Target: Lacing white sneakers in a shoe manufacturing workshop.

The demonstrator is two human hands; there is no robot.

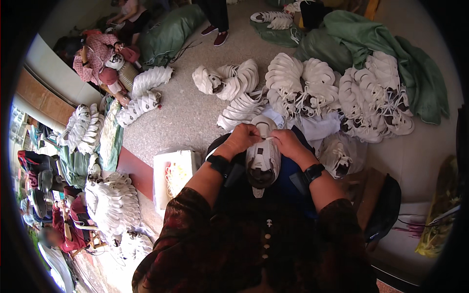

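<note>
A white sneaker (264, 163) with a dark opening rests on my lap, toe pointing away from me. My left hand (241, 139) grips its front left side near the laces. My right hand (287, 143) holds its front right side, fingers bent over the lace area. Both wrists wear black bands. Just beyond my hands lies another white shoe (262, 123) on the floor.
Large piles of white sneakers (337, 90) cover the floor ahead, beside green sacks (386, 46). A white box (176, 171) stands at my left. More stacked shoes (115, 205) lie lower left. A seated person in pink (100, 61) works at the upper left; someone stands at the top.
</note>
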